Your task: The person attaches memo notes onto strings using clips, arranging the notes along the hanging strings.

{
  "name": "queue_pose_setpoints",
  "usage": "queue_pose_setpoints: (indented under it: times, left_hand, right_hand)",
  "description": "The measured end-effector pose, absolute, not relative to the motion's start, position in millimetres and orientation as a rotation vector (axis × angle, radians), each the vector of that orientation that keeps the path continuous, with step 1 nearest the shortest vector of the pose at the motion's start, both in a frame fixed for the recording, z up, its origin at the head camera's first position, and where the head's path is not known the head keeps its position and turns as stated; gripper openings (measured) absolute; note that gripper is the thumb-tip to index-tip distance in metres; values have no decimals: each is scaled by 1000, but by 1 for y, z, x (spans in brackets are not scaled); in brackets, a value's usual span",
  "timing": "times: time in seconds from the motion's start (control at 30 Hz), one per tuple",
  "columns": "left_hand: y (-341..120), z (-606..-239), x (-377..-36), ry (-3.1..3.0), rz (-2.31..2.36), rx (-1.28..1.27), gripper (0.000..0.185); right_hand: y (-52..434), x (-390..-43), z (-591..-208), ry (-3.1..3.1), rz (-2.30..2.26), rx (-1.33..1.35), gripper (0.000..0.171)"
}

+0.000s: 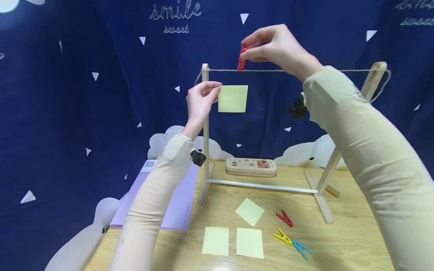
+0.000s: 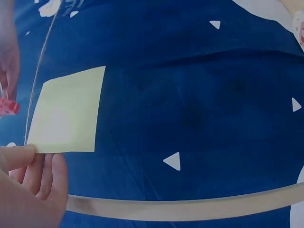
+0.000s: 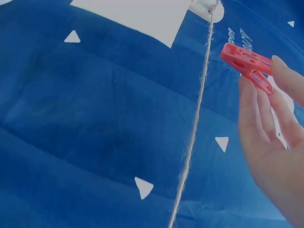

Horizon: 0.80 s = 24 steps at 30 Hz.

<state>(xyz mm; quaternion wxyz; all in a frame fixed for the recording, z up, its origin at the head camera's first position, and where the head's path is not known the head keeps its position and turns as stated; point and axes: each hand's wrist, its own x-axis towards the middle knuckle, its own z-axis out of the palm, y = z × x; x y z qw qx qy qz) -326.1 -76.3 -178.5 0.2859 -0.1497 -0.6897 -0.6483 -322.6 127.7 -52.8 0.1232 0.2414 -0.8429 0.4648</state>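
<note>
My left hand (image 1: 200, 101) pinches a yellow sticky note (image 1: 233, 98) by its upper left corner, beside the left post. In the left wrist view the thumb (image 2: 17, 156) lies over the note's corner, right by the twine (image 2: 38, 71). Above the twine, my right hand (image 1: 276, 47) pinches a red clothespin (image 1: 242, 57) between thumb and fingers. The right wrist view shows the clothespin (image 3: 247, 64) to the right of the twine (image 3: 195, 123), its tip pointing away from the hand. In the head view the clothespin's lower end overlaps the twine, higher than the note.
A wooden stand holds the twine between its left post (image 1: 206, 128) and right post (image 1: 367, 88), joined below by a white bar (image 1: 262, 185). On the table lie several sticky notes (image 1: 215, 241), a red clothespin (image 1: 285, 218), yellow and blue clothespins (image 1: 300, 248), a pencil case (image 1: 251, 167) and a purple folder (image 1: 178, 199).
</note>
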Motion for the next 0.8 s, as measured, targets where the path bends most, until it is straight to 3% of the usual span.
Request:
queue_pose_setpoints:
  times: [0.8]
  left_hand:
    - [-78, -174, -329, -1882, -1653, -356, 16]
  right_hand:
    - [101, -348, -55, -2516, 1396, 652, 39]
